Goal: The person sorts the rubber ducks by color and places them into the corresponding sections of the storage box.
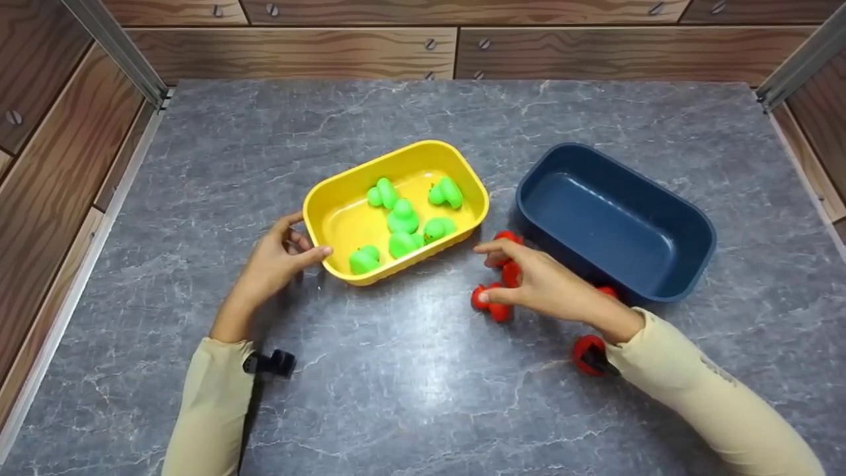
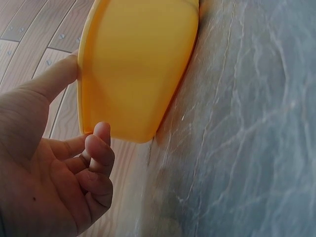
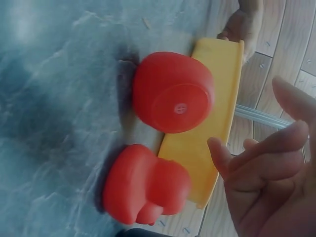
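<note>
My left hand grips the left end of a yellow tub, its thumb over the rim at the near corner and a finger at the far corner. In the left wrist view the other fingers curl beside the tub's outer wall. Several bright green rubber ducks lie inside the tub. Over a cluster of red rubber ducks hovers my right hand, thumb and fingers spread apart, holding nothing. In the right wrist view two red ducks lie on the tabletop beyond the fingers.
A dark blue tub with nothing in it stands right of the yellow one. Another red duck sits by the right wrist, partly covered by a black strap piece. Wood-patterned panels border the grey marbled table.
</note>
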`<control>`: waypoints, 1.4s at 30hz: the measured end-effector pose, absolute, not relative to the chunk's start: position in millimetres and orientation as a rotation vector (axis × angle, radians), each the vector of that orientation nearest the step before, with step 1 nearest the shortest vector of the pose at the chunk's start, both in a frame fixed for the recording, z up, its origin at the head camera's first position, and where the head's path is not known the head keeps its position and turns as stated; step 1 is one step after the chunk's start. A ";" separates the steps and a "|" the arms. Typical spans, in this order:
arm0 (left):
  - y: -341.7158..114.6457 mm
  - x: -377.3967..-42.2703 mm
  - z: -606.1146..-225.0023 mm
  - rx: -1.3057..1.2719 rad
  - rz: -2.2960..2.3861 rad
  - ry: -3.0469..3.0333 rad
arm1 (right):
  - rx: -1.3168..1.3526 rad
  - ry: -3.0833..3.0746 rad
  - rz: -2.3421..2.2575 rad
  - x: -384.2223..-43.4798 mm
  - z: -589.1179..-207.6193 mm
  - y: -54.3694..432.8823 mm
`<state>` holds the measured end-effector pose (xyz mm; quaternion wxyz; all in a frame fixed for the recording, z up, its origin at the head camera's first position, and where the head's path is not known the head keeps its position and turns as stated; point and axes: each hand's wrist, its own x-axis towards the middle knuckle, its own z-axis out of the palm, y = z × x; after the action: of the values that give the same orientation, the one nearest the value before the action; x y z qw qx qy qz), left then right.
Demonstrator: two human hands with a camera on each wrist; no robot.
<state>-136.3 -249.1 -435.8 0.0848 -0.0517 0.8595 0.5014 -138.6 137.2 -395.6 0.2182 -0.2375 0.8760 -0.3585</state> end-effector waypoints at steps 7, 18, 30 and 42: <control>-248.7 -135.8 -433.1 -0.161 1.472 2.562 | -0.696 2.464 -0.893 -134.9 -397.1 139.1; -248.7 -135.8 -432.1 -0.156 1.486 2.555 | -0.686 2.453 -0.853 -130.9 -403.3 144.0; -249.0 -135.8 -433.8 -0.147 1.433 2.600 | -0.686 2.443 -0.901 -128.2 -403.9 149.7; -245.6 -122.8 -409.5 -0.047 1.398 2.795 | -0.627 2.463 -0.915 -125.6 -393.8 165.4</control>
<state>-122.8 -245.6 -409.5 0.0081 -0.0151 0.8942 0.4473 -125.6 165.4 -393.8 0.2185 -0.2265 0.8897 -0.3307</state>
